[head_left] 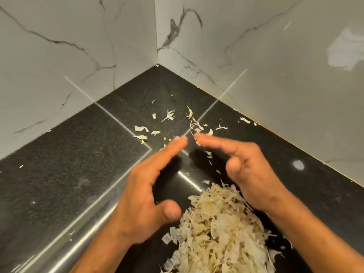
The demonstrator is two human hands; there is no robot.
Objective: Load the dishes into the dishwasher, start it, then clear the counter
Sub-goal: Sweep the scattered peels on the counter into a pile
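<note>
A big heap of pale dry peel scraps (218,229) lies on the black stone counter (59,174), low and right of centre. Loose scraps (169,115) are scattered farther back toward the corner. My left hand (149,190) hovers left of the heap, fingers straight and pointing toward the corner, thumb spread. My right hand (248,170) is opposite it, its heel over the heap's far edge, fingers stretched out. The two sets of fingertips nearly meet above the scattered scraps. Neither hand holds anything. Both hands look motion-blurred.
White marble-veined wall tiles (78,56) close the counter on the left and right, meeting at a corner (157,65). Pale grout lines cross the counter. A few tiny scraps lie along the right wall (245,120) and at the counter's left.
</note>
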